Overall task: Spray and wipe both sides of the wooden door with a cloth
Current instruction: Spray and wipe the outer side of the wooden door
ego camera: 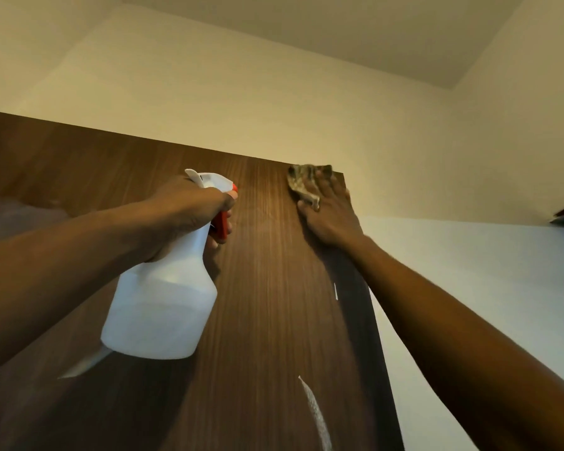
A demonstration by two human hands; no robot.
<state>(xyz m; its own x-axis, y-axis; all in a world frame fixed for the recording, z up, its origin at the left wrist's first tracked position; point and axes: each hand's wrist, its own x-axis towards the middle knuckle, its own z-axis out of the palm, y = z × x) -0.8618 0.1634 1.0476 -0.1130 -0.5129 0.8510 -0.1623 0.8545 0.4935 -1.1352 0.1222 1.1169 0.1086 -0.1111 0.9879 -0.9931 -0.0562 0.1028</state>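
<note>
Overhead, one cloth (306, 185), one spray bottle (163, 297), one door (274, 288).

Bare forearms (453, 304), bare left hand (183, 206) and right hand (328, 213)

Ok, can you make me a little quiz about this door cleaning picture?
1. True or false: the left hand holds the bottle.
2. Where on the door is the cloth? A) bottom B) top corner C) middle
3. Fill in: the bottle's trigger is ____.
Key: 1 true; 2 B; 3 red.
</note>
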